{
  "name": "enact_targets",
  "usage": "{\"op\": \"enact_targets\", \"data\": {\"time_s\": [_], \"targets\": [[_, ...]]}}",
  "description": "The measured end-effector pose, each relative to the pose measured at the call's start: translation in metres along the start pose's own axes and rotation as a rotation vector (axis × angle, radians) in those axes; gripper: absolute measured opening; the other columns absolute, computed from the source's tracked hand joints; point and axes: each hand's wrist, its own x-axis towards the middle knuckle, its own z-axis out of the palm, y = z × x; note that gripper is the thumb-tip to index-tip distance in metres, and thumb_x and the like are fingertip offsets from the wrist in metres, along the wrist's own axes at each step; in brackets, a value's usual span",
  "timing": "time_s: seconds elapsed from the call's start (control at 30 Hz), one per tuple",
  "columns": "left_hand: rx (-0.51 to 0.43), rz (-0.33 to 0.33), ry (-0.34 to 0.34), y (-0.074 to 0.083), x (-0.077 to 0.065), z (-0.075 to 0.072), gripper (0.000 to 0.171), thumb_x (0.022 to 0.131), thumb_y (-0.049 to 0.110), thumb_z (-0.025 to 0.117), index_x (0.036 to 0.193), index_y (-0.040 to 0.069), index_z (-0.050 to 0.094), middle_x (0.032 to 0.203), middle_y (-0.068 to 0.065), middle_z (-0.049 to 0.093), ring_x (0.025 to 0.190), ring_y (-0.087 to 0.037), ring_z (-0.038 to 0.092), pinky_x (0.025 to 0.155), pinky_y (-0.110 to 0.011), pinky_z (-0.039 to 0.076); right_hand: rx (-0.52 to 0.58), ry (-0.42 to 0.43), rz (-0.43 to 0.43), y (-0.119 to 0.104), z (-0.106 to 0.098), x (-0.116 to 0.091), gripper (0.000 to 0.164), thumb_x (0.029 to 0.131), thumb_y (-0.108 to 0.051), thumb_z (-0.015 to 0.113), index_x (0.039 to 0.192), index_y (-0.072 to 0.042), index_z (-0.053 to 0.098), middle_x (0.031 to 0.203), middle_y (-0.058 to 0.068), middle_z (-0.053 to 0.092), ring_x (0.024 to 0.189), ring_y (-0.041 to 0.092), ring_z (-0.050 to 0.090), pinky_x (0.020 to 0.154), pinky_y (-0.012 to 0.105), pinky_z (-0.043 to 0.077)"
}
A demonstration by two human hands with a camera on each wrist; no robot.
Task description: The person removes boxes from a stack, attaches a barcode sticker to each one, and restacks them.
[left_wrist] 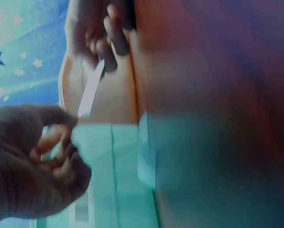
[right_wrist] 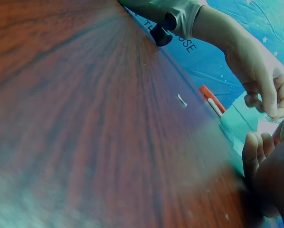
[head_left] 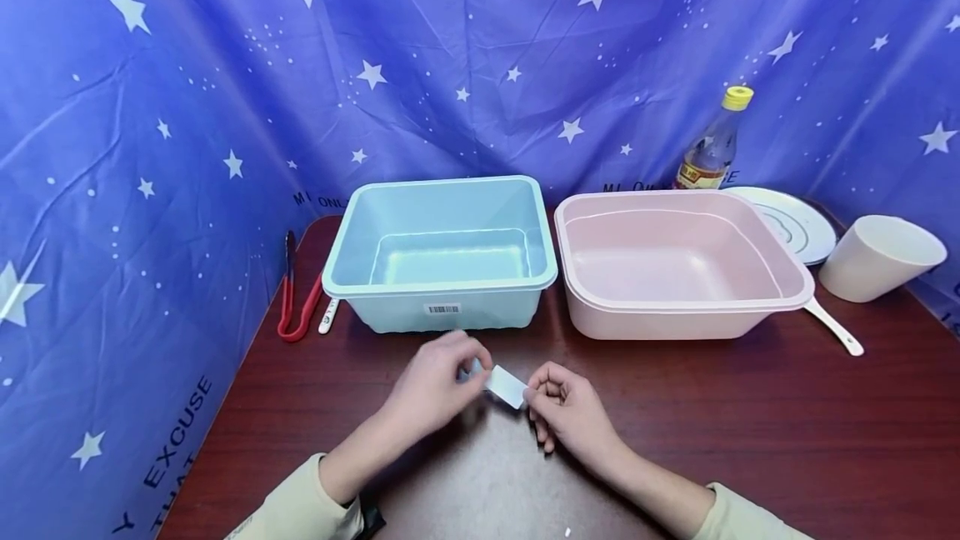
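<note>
A small white rectangular card (head_left: 507, 387) is held between the two hands, above the table in front of the basins. The right hand (head_left: 573, 415) pinches its right end between thumb and finger. At its left end is the left hand (head_left: 438, 382), slightly blurred, with thumb and index finger together on the card's edge. In the left wrist view the card (left_wrist: 90, 92) appears edge-on, stretching from the left fingertips to the right hand (left_wrist: 97, 35). A bit of pale blue shows behind the left fingers; what it is I cannot tell.
Behind the hands stand a blue basin (head_left: 442, 311) and a pink basin (head_left: 675, 319). Red-handled tongs (head_left: 300, 319) and a white handle (head_left: 327, 317) lie left. Rightward are a bottle (head_left: 705, 157), plate (head_left: 813, 232), white cup (head_left: 870, 265) and white spoon handle (head_left: 836, 327).
</note>
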Motion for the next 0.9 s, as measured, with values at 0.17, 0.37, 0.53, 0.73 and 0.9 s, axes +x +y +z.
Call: {"op": "enact_targets", "data": {"time_s": [0.17,0.37,0.53,0.73,0.9], "targets": [[-0.146,0.082,-0.096,0.009,-0.004,0.009,0.008,0.085,0.012,0.080,0.088,0.015,0.074,0.084,0.009,0.061,0.075,-0.006,0.057,0.067,-0.021,0.047,0.019,-0.017,-0.039,0.001,0.000,-0.001,0.016,0.098,-0.007,0.064,0.093,0.006,0.056,0.069,0.009,0.059,0.045,0.011,0.054,0.039,0.028,0.048],[-0.216,0.031,-0.080,0.012,-0.005,0.013,0.008,0.085,0.013,0.082,0.089,0.016,0.076,0.085,0.010,0.065,0.072,-0.005,0.057,0.066,-0.023,0.049,0.072,-0.082,-0.115,0.002,0.001,-0.002,0.016,0.099,-0.007,0.062,0.096,0.008,0.057,0.070,0.005,0.059,0.046,0.008,0.053,0.039,0.025,0.046],[-0.235,0.010,-0.095,0.014,-0.005,0.013,0.008,0.086,0.017,0.082,0.091,0.018,0.077,0.086,0.010,0.068,0.072,-0.003,0.057,0.066,-0.022,0.048,0.088,-0.095,-0.137,0.003,0.001,-0.002,0.015,0.099,-0.007,0.063,0.098,0.007,0.058,0.069,0.002,0.059,0.046,0.007,0.053,0.039,0.024,0.045],[-0.266,-0.035,-0.057,0.013,-0.004,0.013,0.008,0.085,0.013,0.082,0.090,0.017,0.077,0.082,0.012,0.067,0.069,-0.002,0.057,0.061,-0.022,0.048,0.091,-0.143,-0.184,0.004,0.002,-0.003,0.015,0.100,-0.004,0.060,0.109,0.007,0.061,0.069,0.007,0.058,0.048,0.008,0.054,0.038,0.027,0.046],[-0.295,-0.117,-0.004,0.010,-0.002,0.011,0.003,0.088,0.015,0.080,0.088,0.015,0.076,0.075,0.015,0.063,0.063,-0.004,0.055,0.057,-0.023,0.047,0.060,-0.055,-0.172,0.003,0.001,-0.003,0.017,0.101,-0.006,0.061,0.111,0.007,0.062,0.067,0.009,0.058,0.046,0.009,0.054,0.038,0.028,0.047]]}}
